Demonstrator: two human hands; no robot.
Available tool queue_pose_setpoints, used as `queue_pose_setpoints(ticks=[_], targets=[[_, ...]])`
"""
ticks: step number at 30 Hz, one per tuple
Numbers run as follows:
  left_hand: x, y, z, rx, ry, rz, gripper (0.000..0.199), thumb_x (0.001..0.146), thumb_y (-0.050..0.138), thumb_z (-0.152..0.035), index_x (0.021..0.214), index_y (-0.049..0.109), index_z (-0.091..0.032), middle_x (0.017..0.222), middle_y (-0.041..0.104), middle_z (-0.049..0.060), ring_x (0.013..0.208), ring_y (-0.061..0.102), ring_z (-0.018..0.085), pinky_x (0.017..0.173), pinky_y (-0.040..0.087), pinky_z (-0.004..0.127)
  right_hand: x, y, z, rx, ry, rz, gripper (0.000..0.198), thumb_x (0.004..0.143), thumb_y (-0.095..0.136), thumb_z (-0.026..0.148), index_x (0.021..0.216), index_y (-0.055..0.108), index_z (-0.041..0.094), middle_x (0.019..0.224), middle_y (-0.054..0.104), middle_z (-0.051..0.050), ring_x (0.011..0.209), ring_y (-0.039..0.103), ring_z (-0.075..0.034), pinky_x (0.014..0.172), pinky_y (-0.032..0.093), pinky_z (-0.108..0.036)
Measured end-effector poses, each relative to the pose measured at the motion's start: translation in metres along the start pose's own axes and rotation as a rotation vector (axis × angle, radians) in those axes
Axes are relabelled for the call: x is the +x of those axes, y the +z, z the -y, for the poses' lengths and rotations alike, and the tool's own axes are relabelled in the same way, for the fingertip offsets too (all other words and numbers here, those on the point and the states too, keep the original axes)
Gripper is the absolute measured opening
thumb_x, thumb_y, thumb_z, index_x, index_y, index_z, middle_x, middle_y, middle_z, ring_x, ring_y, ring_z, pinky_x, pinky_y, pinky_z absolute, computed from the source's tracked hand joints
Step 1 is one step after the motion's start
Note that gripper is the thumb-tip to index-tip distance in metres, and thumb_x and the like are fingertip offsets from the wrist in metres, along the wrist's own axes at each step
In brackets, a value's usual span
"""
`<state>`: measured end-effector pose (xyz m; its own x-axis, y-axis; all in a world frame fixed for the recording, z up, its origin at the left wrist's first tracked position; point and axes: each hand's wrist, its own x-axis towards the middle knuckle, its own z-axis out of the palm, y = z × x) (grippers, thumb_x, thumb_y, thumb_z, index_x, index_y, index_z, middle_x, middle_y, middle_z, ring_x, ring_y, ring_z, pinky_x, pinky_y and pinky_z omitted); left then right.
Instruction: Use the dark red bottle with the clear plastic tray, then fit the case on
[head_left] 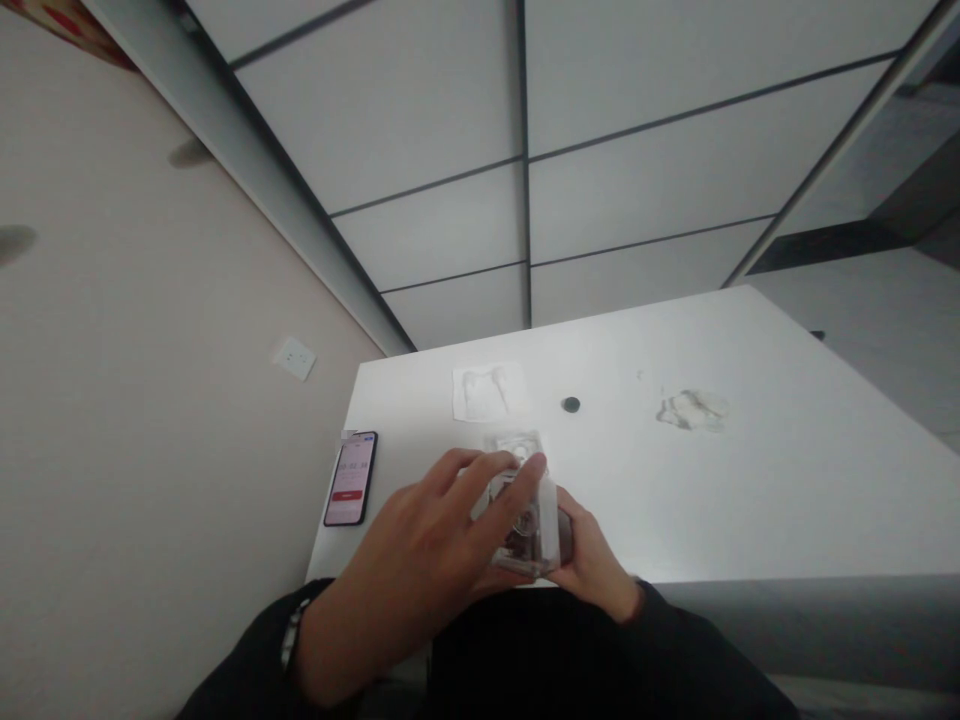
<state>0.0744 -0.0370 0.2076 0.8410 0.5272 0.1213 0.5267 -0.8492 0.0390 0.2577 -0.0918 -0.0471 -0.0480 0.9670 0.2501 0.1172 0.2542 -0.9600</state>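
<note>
Both my hands are on a clear plastic box [534,545] near the front edge of the table. My left hand [450,520] lies over its top and left side, fingers curled around it. On the right side, my right hand [592,560] grips the box from behind, its fingertips partly hidden. Something round and metallic shows through the clear wall, too unclear to name. Just beyond my left fingers is a clear plastic piece [517,440]; whether it is joined to the box I cannot tell.
A phone [351,480] with a lit screen lies at the left edge of the white table [787,470]. Farther back are a creased white sheet [484,392], a small dark disc [571,405] and crumpled clear plastic [691,410]. A wall borders the left side, cabinet panels the back.
</note>
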Motion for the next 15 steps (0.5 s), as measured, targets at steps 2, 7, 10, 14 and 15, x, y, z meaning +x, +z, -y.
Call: queue_pose_setpoints(ticks=[2,7,10,14,15], targets=[[-0.012,0.012,0.01,-0.115,-0.062,-0.059,0.087,0.085,0.09,-0.045,0.155,0.047,-0.017,0.133,0.071,0.016,0.12,0.069,0.032,0.093,0.067,0.041,0.001,-0.002,0.0,-0.04,-0.075,-0.011,0.082,0.077,0.091,0.04,0.148,0.054,0.025,0.144,0.069,-0.016,0.132,0.068,-0.04,0.114,0.055,-0.058],[-0.047,0.058,0.028,-0.539,-0.334,-0.252,0.081,0.081,0.092,-0.05,0.149,0.056,-0.028,0.14,0.068,0.014,0.129,0.068,0.034,0.105,0.063,0.053,0.004,-0.002,0.005,-0.053,-0.223,-0.025,0.083,0.085,0.088,0.036,0.156,0.045,0.028,0.149,0.066,-0.015,0.136,0.067,-0.036,0.115,0.055,-0.054],[-0.061,0.085,0.028,-0.811,-0.467,-0.385,0.077,0.077,0.095,-0.049,0.143,0.062,-0.028,0.143,0.067,0.016,0.133,0.066,0.037,0.103,0.064,0.052,-0.001,-0.001,0.005,-0.069,-0.194,-0.073,0.092,0.081,0.09,0.05,0.157,0.043,0.027,0.152,0.062,-0.017,0.139,0.063,-0.038,0.117,0.052,-0.059],[-0.074,0.117,0.025,-1.122,-0.563,-0.642,0.083,0.072,0.097,-0.051,0.143,0.062,-0.027,0.144,0.066,0.016,0.137,0.063,0.039,0.107,0.061,0.054,-0.011,-0.017,0.035,-0.072,-0.21,-0.343,0.081,0.091,0.075,0.065,0.155,0.046,0.025,0.152,0.056,-0.018,0.14,0.056,-0.04,0.111,0.053,-0.061],[-0.077,0.126,0.024,-1.179,-0.581,-0.707,0.086,0.07,0.098,-0.054,0.143,0.062,-0.027,0.144,0.066,0.016,0.137,0.063,0.04,0.107,0.061,0.054,-0.013,-0.025,0.053,-0.085,-0.22,-0.427,0.058,0.098,0.069,0.056,0.145,0.056,0.026,0.143,0.061,-0.016,0.135,0.059,-0.037,0.106,0.056,-0.056]])
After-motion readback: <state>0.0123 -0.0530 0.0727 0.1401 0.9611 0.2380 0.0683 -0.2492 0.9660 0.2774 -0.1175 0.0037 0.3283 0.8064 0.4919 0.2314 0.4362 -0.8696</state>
